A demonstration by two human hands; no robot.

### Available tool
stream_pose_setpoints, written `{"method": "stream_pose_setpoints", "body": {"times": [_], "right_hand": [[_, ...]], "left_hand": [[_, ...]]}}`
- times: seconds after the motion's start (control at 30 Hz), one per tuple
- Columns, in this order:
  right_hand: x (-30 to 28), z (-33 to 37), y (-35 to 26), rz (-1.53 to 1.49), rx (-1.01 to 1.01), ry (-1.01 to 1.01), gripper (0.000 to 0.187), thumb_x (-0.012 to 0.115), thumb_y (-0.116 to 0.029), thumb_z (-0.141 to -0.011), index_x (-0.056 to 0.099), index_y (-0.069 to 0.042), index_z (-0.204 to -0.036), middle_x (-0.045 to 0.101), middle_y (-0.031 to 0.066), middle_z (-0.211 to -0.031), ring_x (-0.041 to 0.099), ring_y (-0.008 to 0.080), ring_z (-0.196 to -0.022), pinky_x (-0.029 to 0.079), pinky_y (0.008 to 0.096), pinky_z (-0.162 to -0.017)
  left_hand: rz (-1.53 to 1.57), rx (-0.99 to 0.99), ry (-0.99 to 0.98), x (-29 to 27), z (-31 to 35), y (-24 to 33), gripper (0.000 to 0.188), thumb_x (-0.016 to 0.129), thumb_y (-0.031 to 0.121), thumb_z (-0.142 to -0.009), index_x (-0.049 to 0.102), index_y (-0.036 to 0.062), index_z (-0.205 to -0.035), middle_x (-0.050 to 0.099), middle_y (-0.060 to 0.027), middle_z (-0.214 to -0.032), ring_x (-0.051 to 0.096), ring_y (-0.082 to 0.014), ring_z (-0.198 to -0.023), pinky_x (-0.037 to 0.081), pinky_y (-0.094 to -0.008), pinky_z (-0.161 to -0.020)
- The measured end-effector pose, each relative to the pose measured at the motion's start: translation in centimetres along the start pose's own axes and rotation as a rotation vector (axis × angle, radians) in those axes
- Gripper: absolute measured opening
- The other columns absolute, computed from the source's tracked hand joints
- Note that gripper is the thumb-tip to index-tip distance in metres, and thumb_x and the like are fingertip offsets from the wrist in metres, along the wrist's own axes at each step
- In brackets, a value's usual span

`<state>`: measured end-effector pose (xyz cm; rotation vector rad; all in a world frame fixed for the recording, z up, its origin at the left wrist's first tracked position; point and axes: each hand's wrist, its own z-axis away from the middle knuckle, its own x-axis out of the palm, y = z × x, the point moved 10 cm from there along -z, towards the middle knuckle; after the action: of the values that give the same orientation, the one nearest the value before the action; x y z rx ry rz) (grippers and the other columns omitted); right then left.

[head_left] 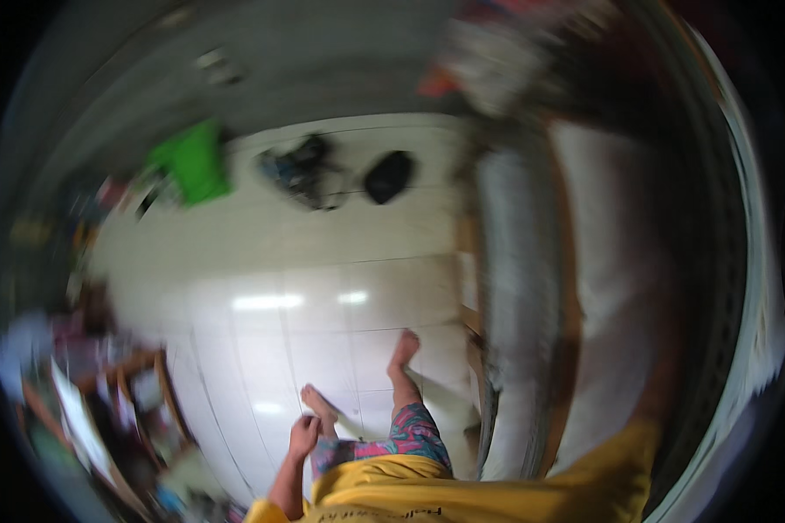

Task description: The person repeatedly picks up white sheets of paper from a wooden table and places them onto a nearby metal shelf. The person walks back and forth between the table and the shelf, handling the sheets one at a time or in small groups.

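Observation:
My left hand (304,435) hangs low in front of my left leg, above the tiled floor (235,240). Its fingers look loosely curled in, and I see nothing held in them. My right arm, in a yellow sleeve (615,453), reaches out to the right beside a long pale cushion-like surface (606,288). The forearm fades into dark blur there, so the right hand's fingers and anything in them cannot be made out. My bare feet are apart on the floor.
A bright green bag-like thing (192,164), a dark bundle with straps (305,170) and a black rounded object (390,177) lie by the far wall. A wooden-framed piece of furniture (161,392) with clutter stands at the left. Plastic-looking bags (497,65) are piled far right.

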<state>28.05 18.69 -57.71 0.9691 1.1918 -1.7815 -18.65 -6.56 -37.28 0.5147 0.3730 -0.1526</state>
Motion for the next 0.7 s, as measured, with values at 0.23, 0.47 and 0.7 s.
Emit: {"method": "stream_pose_setpoints", "body": {"times": [0.23,0.47,0.7], "right_hand": [[-26.0,-6.4,-0.2,-0.092,-0.025,0.453,0.015,0.049,-0.012,-0.09,0.055,-0.009,-0.104,0.062,0.0083,-0.091,0.06,0.024,-0.08,0.048,0.0367,-0.069],[-17.6,2.6,-26.0,-0.6,-0.099,-0.014,0.024,0.05,-0.012,-0.091,0.054,-0.01,-0.114,0.063,0.0055,-0.096,0.062,0.0209,-0.081,0.049,0.0334,-0.068],[7.3,34.4,-53.5,-0.094,-0.396,-1.061,0.024,0.054,-0.015,-0.091,0.056,-0.005,-0.113,0.063,0.0047,-0.091,0.065,0.0155,-0.07,0.042,0.0253,-0.05]], "left_hand": [[0.19,0.156,0.205,-8.0,3.0,-2.6,0.03,0.052,0.028,-0.092,0.063,0.0017,-0.102,0.067,-0.0143,-0.089,0.064,-0.0255,-0.087,0.05,-0.0343,-0.078],[0.424,0.221,0.655,-26.7,10.9,-18.2,0.026,0.057,0.028,-0.09,0.065,0.0073,-0.103,0.068,-0.0123,-0.089,0.065,-0.0245,-0.081,0.052,-0.0352,-0.075],[0.701,0.052,1.241,-48.2,27.1,-39.9,0.021,0.056,0.021,-0.09,0.064,0.0029,-0.097,0.066,-0.0086,-0.079,0.061,-0.0162,-0.071,0.049,-0.0302,-0.067]]}}
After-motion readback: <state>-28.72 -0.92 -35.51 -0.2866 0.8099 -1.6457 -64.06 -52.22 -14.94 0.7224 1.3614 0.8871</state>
